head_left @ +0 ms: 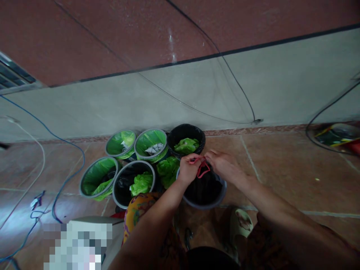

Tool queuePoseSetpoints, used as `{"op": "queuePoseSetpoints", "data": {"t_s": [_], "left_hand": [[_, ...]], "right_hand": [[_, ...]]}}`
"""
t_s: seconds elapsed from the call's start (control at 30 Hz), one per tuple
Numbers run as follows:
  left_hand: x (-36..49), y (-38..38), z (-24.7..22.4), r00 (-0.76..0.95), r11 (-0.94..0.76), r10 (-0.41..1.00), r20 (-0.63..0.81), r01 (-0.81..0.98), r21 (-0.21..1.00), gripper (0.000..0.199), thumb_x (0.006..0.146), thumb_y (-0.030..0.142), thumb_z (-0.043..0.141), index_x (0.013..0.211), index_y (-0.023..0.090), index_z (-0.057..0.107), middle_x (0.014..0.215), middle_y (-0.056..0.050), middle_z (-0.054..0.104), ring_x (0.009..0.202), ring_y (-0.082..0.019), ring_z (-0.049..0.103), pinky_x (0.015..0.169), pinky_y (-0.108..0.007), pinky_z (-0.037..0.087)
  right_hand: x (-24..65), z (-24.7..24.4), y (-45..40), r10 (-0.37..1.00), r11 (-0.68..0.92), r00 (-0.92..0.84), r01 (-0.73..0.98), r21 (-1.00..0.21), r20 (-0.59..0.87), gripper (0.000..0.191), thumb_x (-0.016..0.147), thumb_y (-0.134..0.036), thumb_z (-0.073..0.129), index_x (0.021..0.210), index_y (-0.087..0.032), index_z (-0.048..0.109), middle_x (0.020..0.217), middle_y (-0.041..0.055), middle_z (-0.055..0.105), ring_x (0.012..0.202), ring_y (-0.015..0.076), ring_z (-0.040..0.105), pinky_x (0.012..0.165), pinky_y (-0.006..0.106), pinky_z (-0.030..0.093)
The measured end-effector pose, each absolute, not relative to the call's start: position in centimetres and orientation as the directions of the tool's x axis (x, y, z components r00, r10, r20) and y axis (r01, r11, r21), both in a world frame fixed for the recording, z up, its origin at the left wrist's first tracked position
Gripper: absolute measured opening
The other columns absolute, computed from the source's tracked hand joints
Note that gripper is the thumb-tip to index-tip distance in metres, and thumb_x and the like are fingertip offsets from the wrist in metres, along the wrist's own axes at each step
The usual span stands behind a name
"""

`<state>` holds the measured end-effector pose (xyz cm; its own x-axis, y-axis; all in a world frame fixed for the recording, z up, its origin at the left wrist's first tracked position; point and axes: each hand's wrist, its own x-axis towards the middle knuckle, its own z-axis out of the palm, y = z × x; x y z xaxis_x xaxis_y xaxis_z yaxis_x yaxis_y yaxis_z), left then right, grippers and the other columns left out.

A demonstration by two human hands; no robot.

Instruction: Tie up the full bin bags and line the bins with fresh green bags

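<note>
Both hands meet over a round bin [206, 205] with a grey rim and a black bag [204, 189] inside. A red drawstring [203, 170] hangs in a loop between them at the top of the bag. My left hand [189, 168] pinches the drawstring from the left. On the right, the fingers of my right hand [221, 162] are closed on the other side of the same drawstring. Just behind the hands stands a black-lined bin [186, 129] holding a crumpled green bag [187, 145].
Left of the hands are several bins, among them a green-lined one [98, 176] and a black-lined one [120, 180]. A green bag [168, 170] lies between bins. Blue cable [67, 176] crosses the left floor. A slipper [242, 223] is near the front.
</note>
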<state>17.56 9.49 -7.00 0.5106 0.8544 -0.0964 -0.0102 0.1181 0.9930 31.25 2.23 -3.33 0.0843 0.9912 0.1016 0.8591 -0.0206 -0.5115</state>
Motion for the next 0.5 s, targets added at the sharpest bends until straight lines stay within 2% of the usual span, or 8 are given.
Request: {"op": "queuePoseSetpoints", "data": {"t_s": [0.07, 0.13, 0.23, 0.33, 0.4, 0.5], "left_hand": [[17.5, 9.6, -6.9, 0.509, 0.136, 0.855, -0.102, -0.030, 0.990, 0.013, 0.070, 0.029, 0.072, 0.072, 0.016, 0.072, 0.064, 0.001, 0.067, 0.058, -0.009, 0.057, 0.059, -0.022, 0.046], [17.5, 9.6, -6.8, 0.506, 0.139, 0.858, -0.095, -0.050, 0.989, 0.014, 0.068, 0.028, 0.073, 0.073, 0.016, 0.073, 0.067, 0.001, 0.069, 0.060, -0.009, 0.058, 0.062, -0.022, 0.047], [17.4, 9.5, -6.6, 0.508, 0.137, 0.857, -0.084, -0.067, 0.988, 0.013, 0.068, 0.027, 0.074, 0.074, 0.016, 0.073, 0.071, 0.000, 0.071, 0.063, -0.010, 0.060, 0.066, -0.023, 0.049], [17.4, 9.3, -6.5, 0.512, 0.155, 0.853, -0.104, -0.057, 0.986, 0.014, 0.069, 0.028, 0.072, 0.075, 0.015, 0.073, 0.068, 0.000, 0.070, 0.060, -0.009, 0.060, 0.064, -0.022, 0.048], [17.4, 9.3, -6.5, 0.523, 0.197, 0.840, -0.148, -0.040, 0.980, 0.017, 0.071, 0.031, 0.071, 0.078, 0.015, 0.072, 0.063, 0.001, 0.067, 0.055, -0.009, 0.058, 0.057, -0.022, 0.047], [17.5, 9.3, -6.8, 0.514, 0.227, 0.840, -0.174, -0.043, 0.973, 0.019, 0.070, 0.033, 0.071, 0.076, 0.015, 0.069, 0.060, 0.001, 0.065, 0.053, -0.009, 0.058, 0.051, -0.021, 0.044]], "right_hand": [[31.3, -3.4, 2.2, 0.989, -0.020, 0.092, 0.863, -0.504, 0.118, 0.025, 0.092, -0.022, 0.038, 0.092, -0.019, 0.063, 0.098, 0.0109, 0.065, 0.087, 0.0191, 0.060, 0.075, 0.029, 0.041], [31.3, -3.9, 2.3, 0.986, -0.070, 0.150, 0.786, -0.614, 0.079, 0.025, 0.092, -0.026, 0.039, 0.094, -0.019, 0.063, 0.095, 0.0094, 0.066, 0.086, 0.0186, 0.060, 0.076, 0.029, 0.043], [31.3, -5.1, 2.5, 0.977, -0.201, 0.170, 0.495, -0.846, -0.132, 0.028, 0.090, -0.036, 0.042, 0.086, -0.018, 0.062, 0.077, 0.0047, 0.065, 0.070, 0.0159, 0.059, 0.065, 0.027, 0.044], [31.3, -5.7, 2.7, 0.946, -0.304, 0.185, 0.206, -0.930, -0.268, 0.027, 0.084, -0.039, 0.047, 0.082, -0.017, 0.062, 0.068, 0.0011, 0.062, 0.059, 0.0128, 0.054, 0.056, 0.024, 0.041], [31.3, -5.4, 2.7, 0.942, -0.283, 0.252, 0.239, -0.929, -0.222, 0.024, 0.081, -0.037, 0.049, 0.079, -0.018, 0.064, 0.066, 0.0004, 0.061, 0.058, 0.0122, 0.053, 0.056, 0.023, 0.040], [31.6, -4.6, 2.7, 0.950, -0.234, 0.298, 0.494, -0.837, -0.090, 0.022, 0.078, -0.031, 0.049, 0.075, -0.019, 0.068, 0.065, 0.0005, 0.063, 0.060, 0.0127, 0.053, 0.057, 0.024, 0.037]]}}
